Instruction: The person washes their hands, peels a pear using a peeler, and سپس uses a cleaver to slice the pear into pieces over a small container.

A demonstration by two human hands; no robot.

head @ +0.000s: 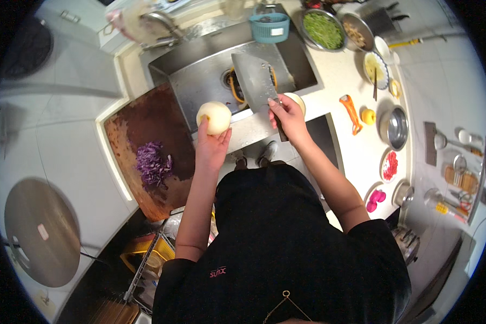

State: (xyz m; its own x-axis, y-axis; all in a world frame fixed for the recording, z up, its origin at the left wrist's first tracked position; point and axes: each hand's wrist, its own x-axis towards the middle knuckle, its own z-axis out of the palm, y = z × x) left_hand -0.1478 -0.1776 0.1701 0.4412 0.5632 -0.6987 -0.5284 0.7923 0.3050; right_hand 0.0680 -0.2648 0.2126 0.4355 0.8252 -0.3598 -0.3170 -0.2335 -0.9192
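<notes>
A pale, round, peeled fruit or vegetable (215,116) is held in my left hand (212,146), over the front left of the sink. My right hand (289,119) grips the handle of a cleaver (253,81), its wide metal blade standing out over the steel sink (198,77). Partly hidden behind my right hand is a pale round thing (296,103) at the sink's front edge. Shredded purple cabbage (152,164) lies on the wooden cutting board (125,117) to the left.
A teal basket (269,28) sits at the sink's back, near the faucet (164,24). Along the right counter stand a bowl of shredded greens (323,30), an orange peeler (351,113), a yellow fruit (368,116), a metal bowl (396,127) and a plate of red pieces (390,166).
</notes>
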